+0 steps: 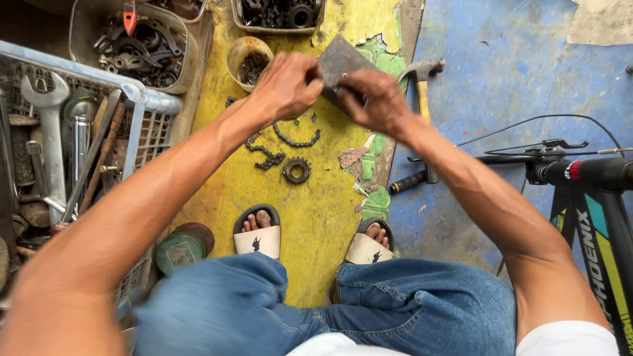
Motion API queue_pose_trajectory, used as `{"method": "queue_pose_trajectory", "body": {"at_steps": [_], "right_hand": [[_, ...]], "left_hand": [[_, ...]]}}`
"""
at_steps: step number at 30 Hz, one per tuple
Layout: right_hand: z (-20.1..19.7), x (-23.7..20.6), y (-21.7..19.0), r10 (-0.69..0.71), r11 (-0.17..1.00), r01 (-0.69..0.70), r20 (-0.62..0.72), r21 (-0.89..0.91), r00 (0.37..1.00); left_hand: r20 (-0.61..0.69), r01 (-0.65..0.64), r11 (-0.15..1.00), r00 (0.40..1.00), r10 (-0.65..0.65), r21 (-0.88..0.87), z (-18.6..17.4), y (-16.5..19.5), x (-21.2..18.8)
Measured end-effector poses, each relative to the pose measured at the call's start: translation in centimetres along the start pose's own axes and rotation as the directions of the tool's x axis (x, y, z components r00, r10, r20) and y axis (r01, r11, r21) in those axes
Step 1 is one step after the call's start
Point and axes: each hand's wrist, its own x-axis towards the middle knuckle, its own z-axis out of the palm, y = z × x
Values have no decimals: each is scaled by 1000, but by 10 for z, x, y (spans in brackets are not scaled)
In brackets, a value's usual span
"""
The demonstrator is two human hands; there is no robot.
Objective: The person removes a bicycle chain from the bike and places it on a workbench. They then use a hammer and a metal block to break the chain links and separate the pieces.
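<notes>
left hand (285,86) | fingers curled – gripping grey metal plate (339,60) (edge-on, seemingly) | right hand (374,99) | fingers pinching same plate

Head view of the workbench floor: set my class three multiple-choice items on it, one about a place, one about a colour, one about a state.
1. Where does the hammer lie?
A. on the blue floor beside the board
B. in the basket
C. across the feet

2. What colour is the board under the chain pieces?
A. red
B. yellow
C. white

3. How is the grey metal piece held?
A. lying loose on the board
B. by the left hand alone
C. by both hands, above the board

Answers: 
1 A, the hammer rests on the blue floor at the board's right edge. 
2 B, the worn paint is yellow. 
3 C, the left hand and right hand both grip it.
</notes>
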Motion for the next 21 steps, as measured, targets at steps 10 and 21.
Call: {"method": "queue_pose_trajectory", "body": {"at_steps": [10, 21], "right_hand": [[-18, 8, 15, 137, 948, -133, -8, -288, 991], [-2, 11, 11, 171, 924, -208, -140, -321, 975]], "left_hand": [[-156, -91, 986, 985, 69, -136, 47, 2, 35], [-274, -349, 893, 863, 425, 284, 63, -12, 38]]}}
